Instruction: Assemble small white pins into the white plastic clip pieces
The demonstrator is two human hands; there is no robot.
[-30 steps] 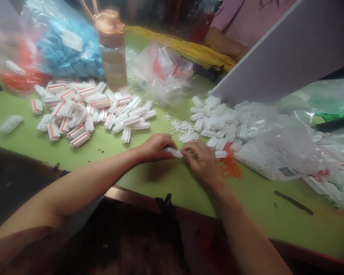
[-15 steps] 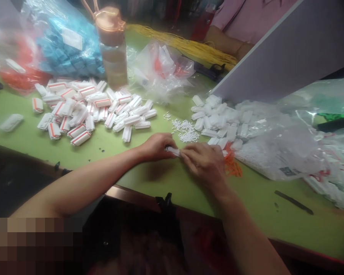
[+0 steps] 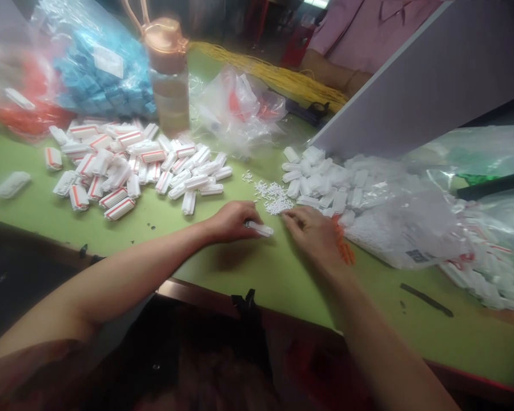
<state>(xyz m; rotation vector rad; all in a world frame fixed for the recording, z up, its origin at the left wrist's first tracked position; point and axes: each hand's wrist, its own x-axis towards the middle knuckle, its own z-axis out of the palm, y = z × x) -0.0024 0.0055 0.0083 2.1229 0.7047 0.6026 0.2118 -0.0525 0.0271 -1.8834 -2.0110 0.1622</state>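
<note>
White plastic makes up nearly everything on the green worktop [image 3: 248, 274]. To the left lies a spread heap of finished pieces [image 3: 132, 165], white housings each bearing a red strip; there look to be several dozen, so a good share of the work seems done. To the right lies a heap of plain housings [image 3: 321, 182] with no red on them, spilling from a clear bag [image 3: 411, 222], and that heap is still large, so plenty appears left. Between the two sit a scatter of tiny white pins [image 3: 274, 197] and, just beside the right wrist, a few orange strips [image 3: 345, 248].

The left hand [image 3: 233, 220] is curled shut on one white housing [image 3: 260, 229], pinched at its near end and resting low on the worktop; I cannot see a red strip on it. The right hand [image 3: 314, 234] lies flat with fingers loosely spread, tips touching the edge of the pins; it holds nothing that I can make out, though something tiny under the fingertips would be hidden.

Half a second earlier both hands met over the housing, the right fingers pressed against its far end. Now the right hand has let go and moved up and right to the pins, while the left keeps the housing in about the same spot. The heaps, the bottle [image 3: 169, 80] and the bags behind look unchanged, apart from a slight shift of the camera.
</note>
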